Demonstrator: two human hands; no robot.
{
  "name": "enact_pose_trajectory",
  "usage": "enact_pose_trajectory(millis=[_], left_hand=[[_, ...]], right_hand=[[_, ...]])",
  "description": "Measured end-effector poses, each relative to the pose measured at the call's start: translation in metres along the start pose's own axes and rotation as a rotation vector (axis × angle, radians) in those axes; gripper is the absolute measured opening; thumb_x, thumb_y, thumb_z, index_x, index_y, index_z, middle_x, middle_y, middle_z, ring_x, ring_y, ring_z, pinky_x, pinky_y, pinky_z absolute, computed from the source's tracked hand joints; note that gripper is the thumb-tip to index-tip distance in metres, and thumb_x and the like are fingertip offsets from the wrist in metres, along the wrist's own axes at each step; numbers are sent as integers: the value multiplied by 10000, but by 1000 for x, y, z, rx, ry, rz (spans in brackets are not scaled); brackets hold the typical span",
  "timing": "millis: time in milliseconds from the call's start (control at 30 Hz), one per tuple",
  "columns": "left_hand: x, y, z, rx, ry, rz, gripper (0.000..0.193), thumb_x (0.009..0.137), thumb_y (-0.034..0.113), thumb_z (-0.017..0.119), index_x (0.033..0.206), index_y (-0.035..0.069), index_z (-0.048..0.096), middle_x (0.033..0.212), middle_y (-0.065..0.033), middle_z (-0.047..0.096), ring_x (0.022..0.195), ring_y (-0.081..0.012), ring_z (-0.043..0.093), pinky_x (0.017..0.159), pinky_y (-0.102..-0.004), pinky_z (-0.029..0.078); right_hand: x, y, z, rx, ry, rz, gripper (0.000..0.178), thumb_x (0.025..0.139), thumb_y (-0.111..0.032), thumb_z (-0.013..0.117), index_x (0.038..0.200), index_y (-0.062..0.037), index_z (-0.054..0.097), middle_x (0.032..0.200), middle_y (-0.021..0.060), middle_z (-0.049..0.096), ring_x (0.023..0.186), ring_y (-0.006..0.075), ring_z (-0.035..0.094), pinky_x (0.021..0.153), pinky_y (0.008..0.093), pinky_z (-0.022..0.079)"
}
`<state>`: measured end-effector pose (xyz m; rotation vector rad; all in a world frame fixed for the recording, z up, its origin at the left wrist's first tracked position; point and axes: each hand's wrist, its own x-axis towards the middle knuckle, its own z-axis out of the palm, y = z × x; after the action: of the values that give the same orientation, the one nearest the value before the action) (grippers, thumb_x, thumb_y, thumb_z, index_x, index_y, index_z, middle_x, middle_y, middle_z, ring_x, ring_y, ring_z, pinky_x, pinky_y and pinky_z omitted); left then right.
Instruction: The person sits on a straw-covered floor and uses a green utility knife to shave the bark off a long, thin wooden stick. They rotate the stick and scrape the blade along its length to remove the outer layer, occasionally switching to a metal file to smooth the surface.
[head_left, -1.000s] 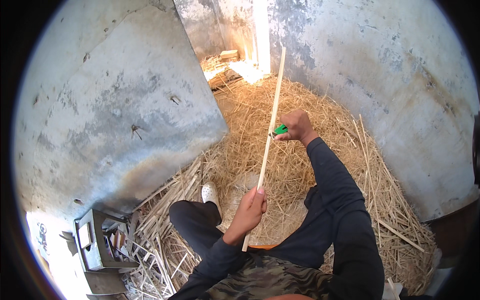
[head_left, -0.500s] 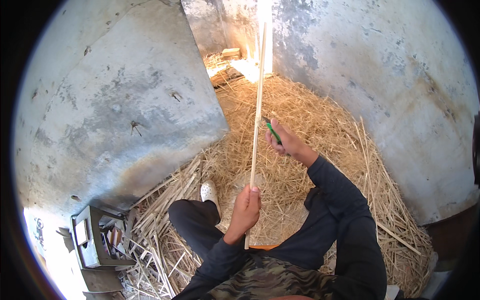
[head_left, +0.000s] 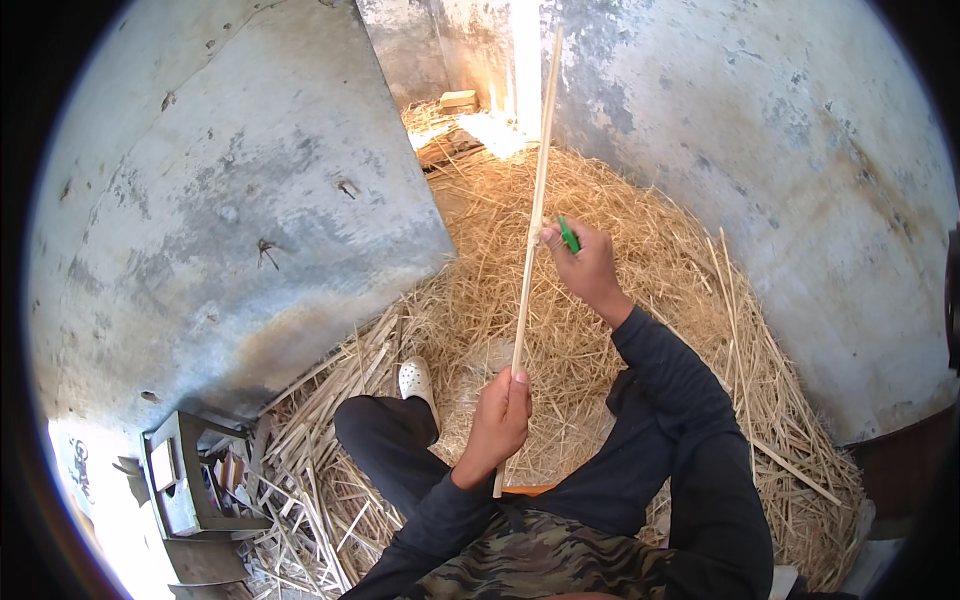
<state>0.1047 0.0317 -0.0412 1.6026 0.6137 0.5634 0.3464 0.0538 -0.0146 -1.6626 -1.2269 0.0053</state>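
A long, pale split-wood stick [head_left: 530,270] rises from my lap, leaning slightly to the right at its far end. My left hand [head_left: 502,412] is closed round its lower part, with a short end showing below the fist. Halfway up, my right hand [head_left: 584,262] grips a small knife with a green handle [head_left: 568,234]. Thumb and fingertips of that hand touch the stick near a joint in it. The blade is hidden behind the fingers.
Straw and shavings [head_left: 480,290] cover the floor around my crossed legs. Split sticks [head_left: 310,440] lie heaped at the left, beside a small wooden stand [head_left: 185,475]. Grey walls [head_left: 760,220] rise on both sides. A brick [head_left: 458,100] lies at the back.
My right hand has moved up and in against the stick, and the green handle now points upward. The stick's far end has swung right. My left hand has shifted slightly right.
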Motion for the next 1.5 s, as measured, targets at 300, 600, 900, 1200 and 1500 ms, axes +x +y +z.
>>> enact_pose_trajectory(millis=[300, 600, 900, 1200, 1500], left_hand=[[-39, 20, -16, -106, -97, -99, 284, 1041, 256, 393, 847, 62, 466, 627, 33, 407, 555, -57, 364, 513, -230, 323], [11, 24, -19, -372, -19, -141, 278, 1046, 264, 372, 939, 55, 522, 579, 57, 370, 510, -37, 314, 478, -204, 258], [13, 28, -22, 249, 107, 125, 276, 1024, 220, 400, 1052, 12, 579, 565, -77, 464, 501, -188, 486, 503, -334, 368], [1, 35, -15, 472, 114, 168, 164, 985, 154, 448, 986, 38, 563, 540, -164, 498, 494, -365, 543, 481, -450, 380], [2, 32, -13, 518, 103, 176, 124, 965, 121, 465, 974, 35, 554, 558, -180, 521, 516, -387, 551, 489, -480, 392]], right_hand=[[45, 136, -78, -283, 105, 510, 482, 906, -438, 613, 595, -74, 557, 497, 13, 455, 416, 116, 392, 407, 327, 308], [-1, 24, -29, -124, -39, -69, 655, 823, -739, 513, 685, -100, 550, 475, -10, 402, 415, 122, 415, 398, 305, 305], [-35, -21, 8, -312, -285, -378, 695, 809, -766, 486, 562, -117, 488, 456, 55, 470, 398, 229, 507, 397, 371, 375], [7, 31, 7, -543, -76, -362, 758, 776, -849, 397, 525, -136, 444, 430, 33, 432, 360, 189, 475, 359, 343, 353], [18, 56, 13, -610, 38, -341, 734, 772, -832, 441, 532, -139, 464, 417, -1, 423, 337, 151, 438, 327, 308, 320]])
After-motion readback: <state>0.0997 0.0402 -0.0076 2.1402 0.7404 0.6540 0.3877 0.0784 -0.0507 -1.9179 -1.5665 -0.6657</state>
